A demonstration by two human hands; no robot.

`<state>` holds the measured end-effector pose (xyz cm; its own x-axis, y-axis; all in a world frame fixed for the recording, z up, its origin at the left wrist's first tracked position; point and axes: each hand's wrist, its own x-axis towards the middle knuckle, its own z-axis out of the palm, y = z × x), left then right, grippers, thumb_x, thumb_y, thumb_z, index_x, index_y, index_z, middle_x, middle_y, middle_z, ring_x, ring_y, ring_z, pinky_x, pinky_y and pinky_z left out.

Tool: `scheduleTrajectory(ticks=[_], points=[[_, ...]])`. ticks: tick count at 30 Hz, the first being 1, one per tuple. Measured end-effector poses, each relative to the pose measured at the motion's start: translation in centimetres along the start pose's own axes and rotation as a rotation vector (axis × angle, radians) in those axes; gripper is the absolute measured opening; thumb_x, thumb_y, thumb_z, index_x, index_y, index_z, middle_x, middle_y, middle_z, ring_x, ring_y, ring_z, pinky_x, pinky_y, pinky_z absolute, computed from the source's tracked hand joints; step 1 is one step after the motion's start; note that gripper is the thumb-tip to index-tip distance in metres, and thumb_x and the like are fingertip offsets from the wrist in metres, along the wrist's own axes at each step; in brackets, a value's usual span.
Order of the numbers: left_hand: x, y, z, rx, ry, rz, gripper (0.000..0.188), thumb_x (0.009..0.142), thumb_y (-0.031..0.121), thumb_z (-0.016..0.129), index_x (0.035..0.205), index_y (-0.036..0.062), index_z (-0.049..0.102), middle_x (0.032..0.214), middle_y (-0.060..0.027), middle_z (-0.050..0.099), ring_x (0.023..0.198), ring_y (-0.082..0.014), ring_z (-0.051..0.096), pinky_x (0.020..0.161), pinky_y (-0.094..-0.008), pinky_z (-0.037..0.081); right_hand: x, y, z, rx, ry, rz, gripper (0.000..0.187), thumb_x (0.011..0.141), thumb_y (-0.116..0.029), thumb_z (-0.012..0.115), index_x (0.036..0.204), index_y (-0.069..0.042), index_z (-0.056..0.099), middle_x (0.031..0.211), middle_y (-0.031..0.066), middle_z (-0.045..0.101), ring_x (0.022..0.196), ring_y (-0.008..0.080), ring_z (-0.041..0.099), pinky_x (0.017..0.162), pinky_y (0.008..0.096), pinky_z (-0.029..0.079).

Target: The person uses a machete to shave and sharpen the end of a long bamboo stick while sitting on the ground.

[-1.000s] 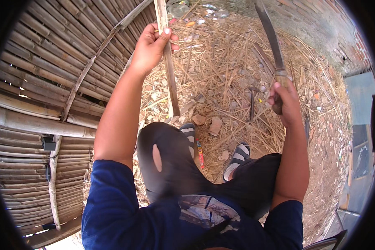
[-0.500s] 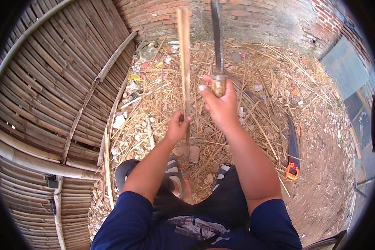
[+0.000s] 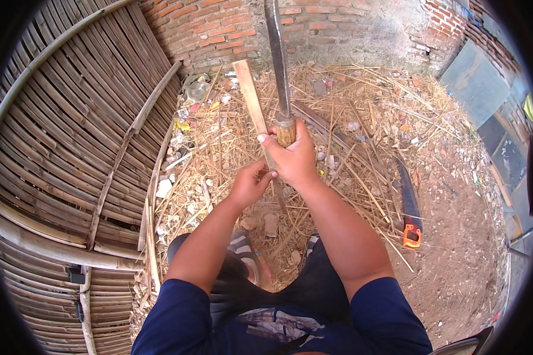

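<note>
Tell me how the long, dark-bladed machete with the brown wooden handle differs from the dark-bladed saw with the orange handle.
The dark-bladed machete with the brown wooden handle is gripped in the right hand; the orange-handled saw lies on the ground.
The machete's handle is solid, the saw's a loop with an opening.
Both have long, dark blades.

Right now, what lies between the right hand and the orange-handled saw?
In the head view, dry straw and long thin strips litter the ground between the right hand and the saw.

Bright daylight, fisheye-bent edges, black corners.
</note>
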<state>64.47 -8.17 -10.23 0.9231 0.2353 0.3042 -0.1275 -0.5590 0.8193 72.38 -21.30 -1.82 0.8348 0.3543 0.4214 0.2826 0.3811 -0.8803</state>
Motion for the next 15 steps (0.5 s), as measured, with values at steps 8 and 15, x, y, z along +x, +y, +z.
scheduleTrajectory(ticks=[8, 15], points=[[0.8, -1.8, -3.5, 0.5, 0.27, -0.038, 0.025, 0.097, 0.024, 0.065, 0.109, 0.0025, 0.067, 0.092, -0.0192, 0.069, 0.078, -0.037, 0.069, 0.068, -0.0464, 0.053, 0.0, -4.9, -2.3, -0.239, -0.064, 0.12, 0.033, 0.098, -0.03, 0.066, 0.114, -0.003, 0.056, 0.076, 0.0024, 0.058, 0.064, 0.0102, 0.056, 0.06, 0.027, 0.049], [1.1, -5.1, -1.0, 0.438, 0.39, -0.027, 0.027, 0.094, 0.025, 0.068, 0.109, 0.003, 0.067, 0.093, -0.0214, 0.069, 0.084, -0.0422, 0.067, 0.071, -0.0471, 0.052, -3.9, -9.6, -3.1, 0.118, -0.198, 0.298, 0.028, 0.104, -0.031, 0.052, 0.115, -0.005, 0.051, 0.074, 0.0015, 0.054, 0.054, 0.0081, 0.05, 0.052, 0.0231, 0.045]])
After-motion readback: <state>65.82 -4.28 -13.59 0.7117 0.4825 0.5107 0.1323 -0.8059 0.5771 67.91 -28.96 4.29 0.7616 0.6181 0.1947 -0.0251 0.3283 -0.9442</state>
